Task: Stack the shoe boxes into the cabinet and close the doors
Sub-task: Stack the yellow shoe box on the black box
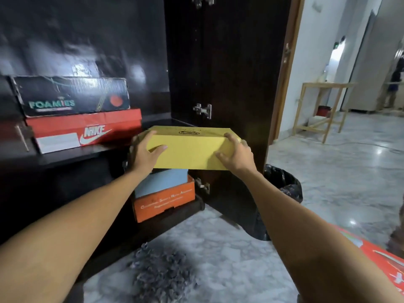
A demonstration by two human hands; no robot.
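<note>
Both hands clamp the yellow shoe box (188,149) at opposite ends: left hand (144,153) and right hand (237,154) curled round its edges, held level at the shelf (72,155) front.

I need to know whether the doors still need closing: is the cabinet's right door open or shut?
Open. The right door is swung outward, its inner face and hinges showing, while both hands hold the yellow box at the shelf.

On the cabinet shelf (72,155), the Foamies box (72,96) sits atop the Nike box (87,130). Right of them is the held box (190,149); below it, two stacked boxes (164,193). The open door (229,84) stands further right.
</note>
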